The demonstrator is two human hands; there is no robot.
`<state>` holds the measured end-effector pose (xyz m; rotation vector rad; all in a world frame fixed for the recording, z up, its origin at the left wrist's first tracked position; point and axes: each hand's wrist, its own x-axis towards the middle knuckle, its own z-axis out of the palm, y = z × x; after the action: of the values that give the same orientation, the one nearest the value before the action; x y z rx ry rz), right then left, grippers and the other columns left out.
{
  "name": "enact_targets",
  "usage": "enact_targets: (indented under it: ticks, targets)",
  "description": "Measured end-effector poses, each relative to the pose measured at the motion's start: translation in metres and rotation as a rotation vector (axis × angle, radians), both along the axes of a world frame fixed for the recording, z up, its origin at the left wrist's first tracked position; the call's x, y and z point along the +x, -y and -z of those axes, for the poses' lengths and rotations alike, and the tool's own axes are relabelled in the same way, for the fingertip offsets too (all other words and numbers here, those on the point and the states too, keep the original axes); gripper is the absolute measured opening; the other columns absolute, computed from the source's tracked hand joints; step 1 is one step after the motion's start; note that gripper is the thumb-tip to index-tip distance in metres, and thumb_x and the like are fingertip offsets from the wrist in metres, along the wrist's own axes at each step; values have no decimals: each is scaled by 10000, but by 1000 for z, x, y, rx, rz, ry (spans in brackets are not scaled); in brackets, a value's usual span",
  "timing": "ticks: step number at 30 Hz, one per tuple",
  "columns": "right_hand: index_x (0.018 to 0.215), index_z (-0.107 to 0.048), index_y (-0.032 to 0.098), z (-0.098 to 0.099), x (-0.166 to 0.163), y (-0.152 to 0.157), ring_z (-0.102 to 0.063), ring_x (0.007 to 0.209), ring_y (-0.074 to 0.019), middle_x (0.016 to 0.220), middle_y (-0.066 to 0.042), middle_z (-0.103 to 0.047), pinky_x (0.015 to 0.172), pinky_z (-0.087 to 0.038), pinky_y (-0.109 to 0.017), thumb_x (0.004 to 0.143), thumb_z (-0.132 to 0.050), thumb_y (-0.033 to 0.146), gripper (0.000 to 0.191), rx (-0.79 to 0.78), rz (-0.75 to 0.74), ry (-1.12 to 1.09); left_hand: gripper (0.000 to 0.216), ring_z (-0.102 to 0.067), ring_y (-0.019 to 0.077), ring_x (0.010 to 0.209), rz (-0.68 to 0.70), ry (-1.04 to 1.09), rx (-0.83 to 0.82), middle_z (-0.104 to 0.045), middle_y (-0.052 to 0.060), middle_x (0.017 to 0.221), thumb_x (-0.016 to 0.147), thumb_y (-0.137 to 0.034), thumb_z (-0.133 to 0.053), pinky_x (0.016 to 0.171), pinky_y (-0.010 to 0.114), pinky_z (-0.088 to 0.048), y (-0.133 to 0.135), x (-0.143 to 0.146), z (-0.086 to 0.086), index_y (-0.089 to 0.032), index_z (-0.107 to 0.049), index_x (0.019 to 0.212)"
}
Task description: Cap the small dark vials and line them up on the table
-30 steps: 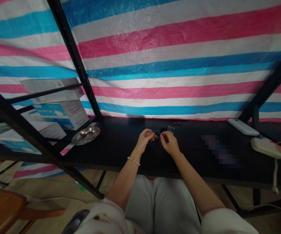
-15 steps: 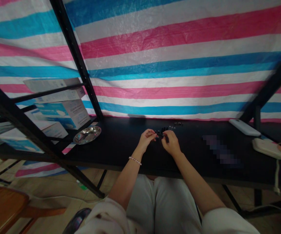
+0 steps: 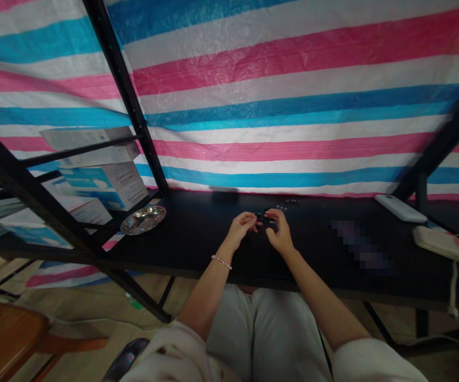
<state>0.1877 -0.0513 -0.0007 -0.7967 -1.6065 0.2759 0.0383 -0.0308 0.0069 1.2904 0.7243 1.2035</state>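
Note:
My left hand, with a beaded bracelet on its wrist, is pinched closed on a small dark part. What kind of part it is I cannot make out. Close beside it, my right hand has thumb and forefinger spread, with dark tabletop and small black bits in the gap. Several small shiny pieces lie just beyond the right fingers, and a few more sit farther back.
On the black table are a round metal dish at left, and a white oblong device and a power strip at right. Boxes stack behind a black frame post. A wooden stool stands lower left.
My right thumb and forefinger have parted from their pinch near the dark part, the forefinger reaching slightly farther away. My left hand stays almost in place.

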Motion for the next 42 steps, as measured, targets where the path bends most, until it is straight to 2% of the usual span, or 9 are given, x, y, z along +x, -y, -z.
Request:
enact_targets:
  ticks: [18, 27, 42]
  targets:
    - [1074, -455, 228, 5, -1, -3, -537, 941, -196, 1072, -66, -480, 868, -461, -407, 613, -459, 73, 487, -3, -28, -11, 276, -543, 89, 502, -52, -11, -1, -652, 35, 668, 655, -320, -686, 569, 233, -400, 5, 3, -4, -118, -578, 809]
    - [1083, -449, 222, 3, -1, -2, -538, 943, -198, 1081, -72, -478, 871, -460, -415, 617, -459, 81, 486, -8, -37, 6, 309, -576, 103, 515, -17, 18, -23, -679, 73, 755, 639, -295, -706, 597, 260, -434, 6, 2, -3, -105, -587, 850]
    - [1086, -454, 212, 6, 0, -3, -527, 953, -198, 1075, -71, -477, 876, -449, -414, 614, -454, 74, 492, -4, -37, 17, 346, -580, 98, 500, 54, -6, -24, -672, 54, 763, 636, -314, -719, 591, 252, -429, 6, 2, -2, -108, -564, 866]
